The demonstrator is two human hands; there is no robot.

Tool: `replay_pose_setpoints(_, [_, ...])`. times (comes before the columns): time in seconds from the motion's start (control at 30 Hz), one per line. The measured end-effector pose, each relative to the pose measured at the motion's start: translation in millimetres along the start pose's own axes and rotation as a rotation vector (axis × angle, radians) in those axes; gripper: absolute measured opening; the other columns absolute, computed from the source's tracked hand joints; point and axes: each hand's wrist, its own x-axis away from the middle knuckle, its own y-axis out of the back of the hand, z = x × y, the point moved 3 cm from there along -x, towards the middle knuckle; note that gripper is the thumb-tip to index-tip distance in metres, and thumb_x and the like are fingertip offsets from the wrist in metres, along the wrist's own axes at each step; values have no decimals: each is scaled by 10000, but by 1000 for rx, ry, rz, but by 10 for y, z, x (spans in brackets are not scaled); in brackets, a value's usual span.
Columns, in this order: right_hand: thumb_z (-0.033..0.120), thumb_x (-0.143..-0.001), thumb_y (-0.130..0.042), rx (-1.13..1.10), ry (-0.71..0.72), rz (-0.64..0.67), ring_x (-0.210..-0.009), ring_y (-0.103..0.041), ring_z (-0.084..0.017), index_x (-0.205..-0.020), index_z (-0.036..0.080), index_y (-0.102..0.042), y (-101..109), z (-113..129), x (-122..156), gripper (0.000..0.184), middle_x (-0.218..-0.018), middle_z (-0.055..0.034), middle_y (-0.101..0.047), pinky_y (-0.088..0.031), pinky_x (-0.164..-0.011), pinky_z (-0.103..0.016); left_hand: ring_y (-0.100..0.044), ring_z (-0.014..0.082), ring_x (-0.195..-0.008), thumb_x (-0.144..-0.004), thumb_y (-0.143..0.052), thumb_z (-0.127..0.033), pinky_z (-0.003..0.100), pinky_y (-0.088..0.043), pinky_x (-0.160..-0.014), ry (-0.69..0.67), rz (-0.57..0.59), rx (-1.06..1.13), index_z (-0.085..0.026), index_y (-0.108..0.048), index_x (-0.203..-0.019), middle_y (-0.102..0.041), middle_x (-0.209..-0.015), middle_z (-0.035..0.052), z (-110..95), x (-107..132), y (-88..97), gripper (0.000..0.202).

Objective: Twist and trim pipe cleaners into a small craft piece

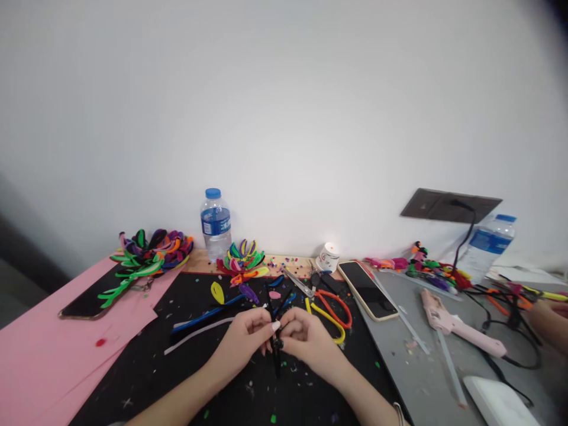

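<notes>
Head view | hands (277, 338) pinch black pipe cleaners (276, 331) | grip hidden

Both hands (277, 340) meet at the front middle of the bench (399, 367), over a mat (146, 373). Behind them lie scissors (331, 310), with a phone (367, 290) to their right and a glue gun (457, 325) further right. A water bottle (215, 225) stands at the back by the wall, a pile of pipe cleaners (151, 251) to its left.
</notes>
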Motion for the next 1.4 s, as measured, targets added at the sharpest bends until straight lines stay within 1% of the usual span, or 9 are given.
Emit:
replay_pose_setpoints(0.23, [54,-656,-541,48,13,48,-491,-403,-53,-835,154,-514,-15,-60,9,207,-586,71,-510,-279,-473,-169,-438,88,-433,-744,-564,-346,193,-353,-445,-22,-39,-64,-145,-503,-604,-482,-473,-47,30,20,-2,253])
replay_pose_setpoints(0.33, [76,-685,-516,58,25,57,-497,-413,-63,-846,147,-546,-1,-41,0,178,-582,62,-507,-293,-484,-179,-474,99,-469,-747,-553,-345,202,-385,-478,-34,-86,-62,-146,-511,-605,-504,-507,-38,10,13,31,248])
replay_pose_setpoints(0.43, [142,-741,-506,110,43,44,-494,-415,-75,-732,138,-561,-2,-3,-4,56,-537,52,-488,-300,-497,-196,-486,98,-491,-732,-570,-356,202,-393,-501,-31,-112,-8,-149,-496,-592,-516,-532,-37,-29,4,49,260])
replay_pose_setpoints(0.53, [204,-757,-533,157,60,14,-484,-393,-77,-636,147,-522,4,17,-3,134,-519,50,-464,-283,-486,-204,-472,91,-470,-715,-589,-382,192,-375,-479,26,-94,101,-154,-474,-595,-520,-519,-43,-50,0,32,282])
replay_pose_setpoints(0.63, [236,-759,-541,194,61,0,-478,-379,-79,-628,156,-508,16,8,3,158,-519,50,-451,-271,-476,-206,-430,76,-416,-705,-601,-408,182,-338,-437,75,-79,188,-157,-457,-592,-521,-491,-46,-44,2,14,311])
replay_pose_setpoints(0.97, [154,-735,-506,212,34,46,-483,-394,-77,-639,150,-515,-14,28,20,97,-520,54,-447,-289,-480,-198,-405,72,-423,-778,-543,-378,190,-316,-467,27,-50,213,-161,-426,-606,-467,-464,-60,21,0,27,300])
replay_pose_setpoints(1.17, [111,-683,-521,123,26,64,-558,-537,-97,-713,148,-552,-22,-9,14,57,-629,14,-579,-397,-535,-203,-457,84,-407,-763,-556,-398,198,-350,-454,14,4,179,-167,-431,-653,-512,-484,-57,-13,9,-18,285])
replay_pose_setpoints(1.3, [129,-650,-518,-30,-89,103,-420,-538,-79,-777,166,-485,-58,-55,27,137,-697,8,-612,-402,-394,-182,-447,65,-375,-789,-525,-392,191,-353,-433,-34,93,169,-156,-442,-660,-559,-540,-33,-12,25,-66,281])
replay_pose_setpoints(1.4, [184,-657,-553,-178,-136,114,-501,-622,-132,-823,173,-436,-70,-60,29,204,-692,4,-612,-485,-453,-227,-454,65,-365,-788,-532,-381,183,-344,-411,-37,101,173,-158,-436,-664,-557,-533,-33,-6,36,-82,273])
